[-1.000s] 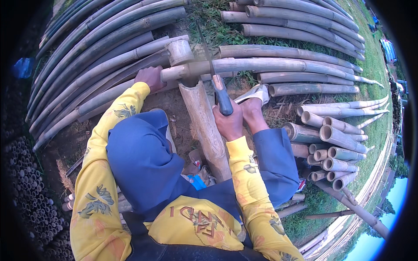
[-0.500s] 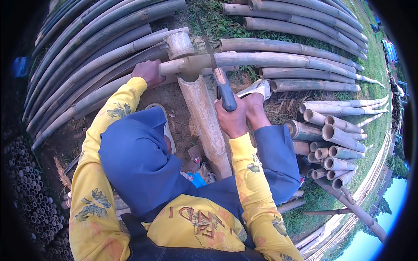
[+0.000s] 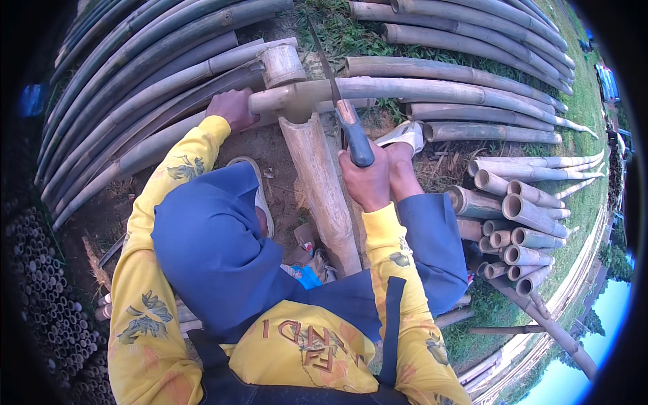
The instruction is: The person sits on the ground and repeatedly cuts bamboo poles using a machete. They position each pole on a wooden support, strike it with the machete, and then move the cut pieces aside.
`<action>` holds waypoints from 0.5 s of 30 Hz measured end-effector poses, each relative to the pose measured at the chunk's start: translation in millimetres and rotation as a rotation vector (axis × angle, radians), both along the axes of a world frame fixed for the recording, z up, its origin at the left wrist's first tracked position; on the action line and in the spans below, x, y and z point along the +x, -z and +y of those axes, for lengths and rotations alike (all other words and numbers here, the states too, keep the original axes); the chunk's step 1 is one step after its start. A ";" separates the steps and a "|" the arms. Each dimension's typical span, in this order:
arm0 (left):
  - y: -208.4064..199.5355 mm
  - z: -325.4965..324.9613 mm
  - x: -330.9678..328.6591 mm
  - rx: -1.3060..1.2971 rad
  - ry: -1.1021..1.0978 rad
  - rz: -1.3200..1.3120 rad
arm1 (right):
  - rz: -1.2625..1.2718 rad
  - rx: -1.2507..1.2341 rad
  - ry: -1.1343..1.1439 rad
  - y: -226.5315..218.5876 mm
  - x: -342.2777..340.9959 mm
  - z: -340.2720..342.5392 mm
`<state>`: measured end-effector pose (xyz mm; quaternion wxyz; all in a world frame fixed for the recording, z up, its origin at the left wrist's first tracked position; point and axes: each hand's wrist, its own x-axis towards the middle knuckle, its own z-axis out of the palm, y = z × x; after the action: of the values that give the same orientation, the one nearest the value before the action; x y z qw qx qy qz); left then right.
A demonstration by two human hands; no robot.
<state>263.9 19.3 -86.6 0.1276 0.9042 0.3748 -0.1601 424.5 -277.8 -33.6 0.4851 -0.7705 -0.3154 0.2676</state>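
My right hand (image 3: 368,177) is wrapped around the handle of a handsaw (image 3: 354,132), a grip of bare wood and dark blue. Its long thin blade points away from me and crosses a bamboo pole (image 3: 398,88) lying sideways. That pole rests across the notched top of a thick bamboo post (image 3: 320,189), which slants up from between my legs. At the pole's left end, my left hand (image 3: 231,110) is closed with its fingers curled under, partly hidden; it appears to grip that end. A short pale bamboo section (image 3: 282,66) sits just beyond the notch.
Long bamboo poles (image 3: 135,74) lie in rows at the far left, with others (image 3: 459,40) at the far right on grass. A stack of cut bamboo tubes (image 3: 520,229) stands right of my knee. Many small tube ends (image 3: 54,304) fill the lower left.
The saw and my right hand have shifted slightly forward and to the right along the cut line. My left hand keeps its place at the pole's end. A dark strap now hangs over my right forearm.
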 end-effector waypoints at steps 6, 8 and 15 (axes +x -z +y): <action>3.6 -4.2 -15.4 -0.017 -0.064 -0.011 | 0.120 -0.142 0.041 -70.8 -70.5 -144.0; 2.4 -7.9 -14.8 -0.018 -0.054 -0.006 | 0.070 -0.189 0.049 -90.3 -89.9 -184.0; 9.4 -2.4 -0.8 0.042 -0.016 -0.029 | -0.012 0.036 0.007 19.5 2.1 -6.4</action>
<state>263.1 16.9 -96.0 0.1152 0.9060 0.3833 -0.1381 426.6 -284.3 -53.0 0.4981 -0.7642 -0.3203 0.2557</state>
